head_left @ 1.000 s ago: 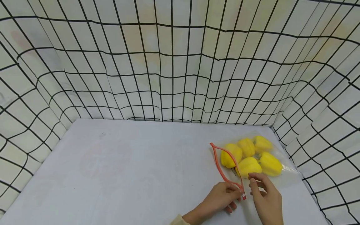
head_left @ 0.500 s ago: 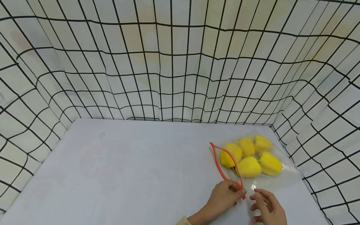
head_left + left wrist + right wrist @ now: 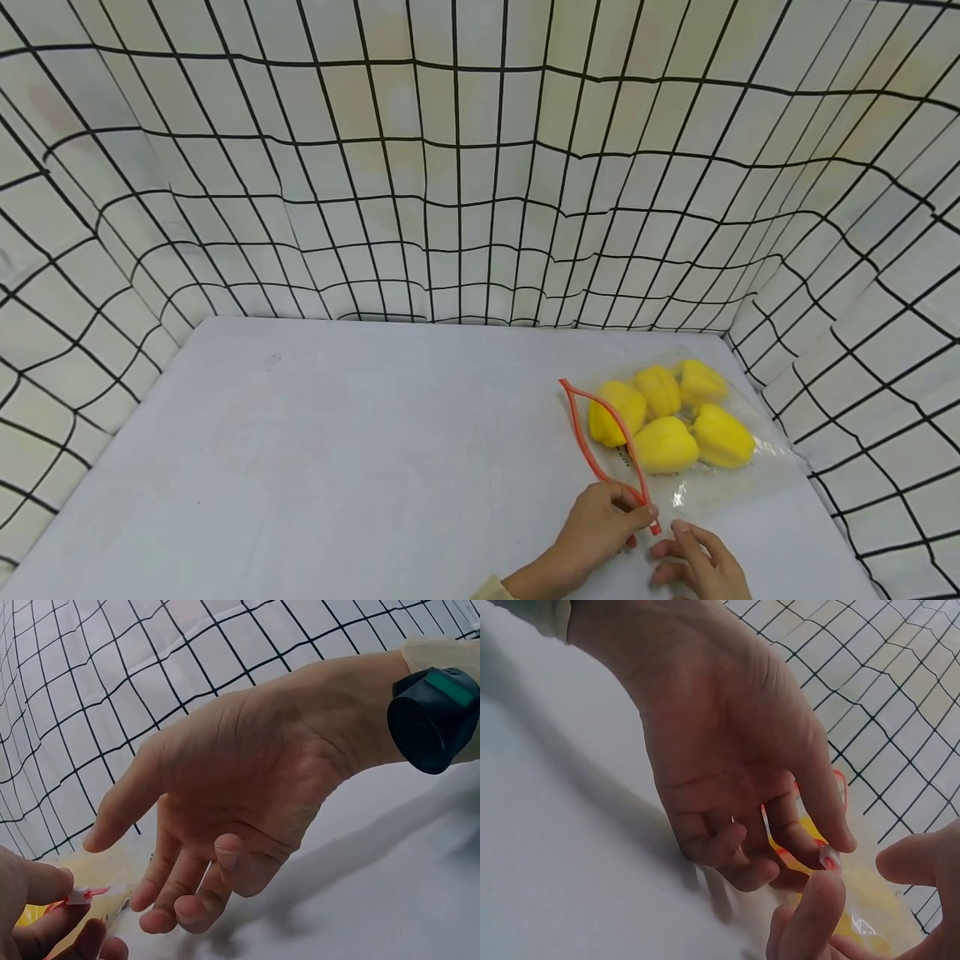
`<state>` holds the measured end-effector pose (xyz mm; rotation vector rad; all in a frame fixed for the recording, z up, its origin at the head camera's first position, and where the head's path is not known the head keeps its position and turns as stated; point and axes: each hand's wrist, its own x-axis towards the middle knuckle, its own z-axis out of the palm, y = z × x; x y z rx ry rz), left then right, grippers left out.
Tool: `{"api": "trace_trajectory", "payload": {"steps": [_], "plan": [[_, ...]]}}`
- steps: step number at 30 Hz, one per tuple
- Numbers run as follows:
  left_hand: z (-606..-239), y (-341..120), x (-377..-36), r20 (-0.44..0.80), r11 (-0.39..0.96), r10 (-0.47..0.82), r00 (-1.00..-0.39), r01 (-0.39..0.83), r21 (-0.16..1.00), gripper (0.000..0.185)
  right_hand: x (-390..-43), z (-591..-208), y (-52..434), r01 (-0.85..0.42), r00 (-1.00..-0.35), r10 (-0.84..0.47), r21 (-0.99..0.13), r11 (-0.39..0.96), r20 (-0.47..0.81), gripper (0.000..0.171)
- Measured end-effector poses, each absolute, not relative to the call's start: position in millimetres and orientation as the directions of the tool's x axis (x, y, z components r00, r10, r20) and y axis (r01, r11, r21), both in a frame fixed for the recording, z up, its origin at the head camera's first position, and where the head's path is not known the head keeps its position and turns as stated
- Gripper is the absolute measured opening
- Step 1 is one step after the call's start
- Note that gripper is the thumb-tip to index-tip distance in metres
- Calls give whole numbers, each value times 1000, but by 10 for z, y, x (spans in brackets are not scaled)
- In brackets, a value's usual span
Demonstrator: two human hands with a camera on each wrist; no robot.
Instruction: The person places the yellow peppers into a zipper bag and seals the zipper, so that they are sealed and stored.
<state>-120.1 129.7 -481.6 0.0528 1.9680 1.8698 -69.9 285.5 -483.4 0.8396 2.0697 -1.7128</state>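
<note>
A clear zip bag [image 3: 727, 487] lies on the right side of the table with several yellow bell peppers [image 3: 665, 446] inside. Its red zip edge [image 3: 576, 425] gapes in a long loop. At the near end of this edge, my left hand [image 3: 596, 525] pinches the strip by its small whitish slider [image 3: 829, 859] between thumb and forefinger. My right hand [image 3: 705, 567] is just to the right, fingers loosely bent and holding nothing. In the left wrist view the right hand [image 3: 232, 780] shows its palm, thumb apart from the fingers.
A white table [image 3: 337, 450] spreads out to the left of the bag. Black netting [image 3: 457, 175] over a pale backing rises behind it and along both sides. A dark wrist camera [image 3: 435, 720] sits on the right wrist.
My right hand has drawn back from the bag toward the near edge. My left hand has shifted slightly and keeps its pinch on the zip end. The peppers stay put.
</note>
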Motion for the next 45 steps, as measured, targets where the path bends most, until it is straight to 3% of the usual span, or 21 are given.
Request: {"api": "trace_trajectory", "payload": {"steps": [9,17,26,34,45], "plan": [[-4846,1304,-1198,-272,11,340,-900,-286,958,20,-695,-4921,2821,595,-793,194,-803,42,-578,58],[-4843,1293,-1181,-252,22,342,-905,-261,965,18,-710,-4937,2820,598,-791,172,-801,16,-587,44],[-4833,1268,-1162,-242,106,348,-906,-219,970,18,-701,-4978,2807,605,-787,186,-795,43,-588,51],[-4846,1252,-1173,-227,214,354,-907,-158,964,19,-704,-4995,2801,598,-791,207,-799,60,-576,45],[-4881,1254,-1171,-202,115,361,-910,-172,978,20,-704,-4996,2813,591,-793,232,-804,65,-564,44]]}}
